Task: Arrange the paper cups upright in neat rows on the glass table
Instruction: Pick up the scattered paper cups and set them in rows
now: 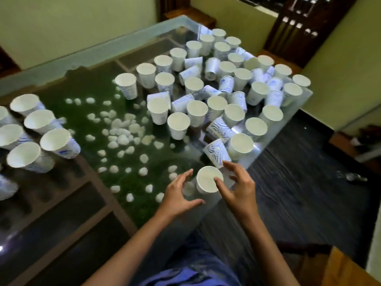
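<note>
A white paper cup [207, 178] stands upright near the right edge of the glass table [86, 58]. My right hand [237, 186] holds it, thumb over the rim and fingers curled behind its right side. My left hand [179, 193] hovers just left of the cup with fingers relaxed, holding nothing. A tilted blue-patterned cup [215, 153] leans right behind the held one. Farther back on the right is a crowd of cups [216, 89], many upright and several tipped over or leaning. At the left, several upright cups [39, 131] stand in rows.
Under the glass lie white pebbles [121, 133] on green turf, with a dark wooden frame [61, 193] nearer me. The table's right edge [288, 120] drops to a dark floor [299, 182]. Wooden furniture stands beyond the far corner.
</note>
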Available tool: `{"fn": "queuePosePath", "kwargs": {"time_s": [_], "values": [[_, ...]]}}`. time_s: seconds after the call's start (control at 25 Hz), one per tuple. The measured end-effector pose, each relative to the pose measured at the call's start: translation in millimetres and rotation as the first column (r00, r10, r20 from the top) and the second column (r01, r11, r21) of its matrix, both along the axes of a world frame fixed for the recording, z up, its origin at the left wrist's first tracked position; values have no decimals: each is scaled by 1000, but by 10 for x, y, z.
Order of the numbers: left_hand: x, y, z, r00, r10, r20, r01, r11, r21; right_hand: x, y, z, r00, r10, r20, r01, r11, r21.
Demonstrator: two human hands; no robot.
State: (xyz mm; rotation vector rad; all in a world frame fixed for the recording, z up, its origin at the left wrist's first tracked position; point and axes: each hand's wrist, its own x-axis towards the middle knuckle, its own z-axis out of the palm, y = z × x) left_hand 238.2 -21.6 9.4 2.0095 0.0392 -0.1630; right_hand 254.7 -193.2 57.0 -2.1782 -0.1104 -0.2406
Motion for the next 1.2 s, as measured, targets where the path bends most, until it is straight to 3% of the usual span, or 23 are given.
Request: {"fn": "queuePosePath", "kwargs": {"time_s": [0.16,0.4,0.76,0.96,1.2], "values": [[94,-301,-80,1000,-3,1,3,1000,19,24,-221,-110,994,-61,-91,59,998,-18],[159,-335,-108,966,251,56,-251,968,-8,299,-156,-202,988,-63,-140,57,997,-48],[264,49,-25,867,484,116,-486,874,-9,654,81,-408,988,27,-155,-71,955,-287],[239,237,-59,826,554,102,-558,829,14,691,219,-477,975,24,-223,-63,984,-169],[157,429,-112,782,620,66,-620,784,-18,728,467,-579,911,143,-387,-165,986,-23]]}}
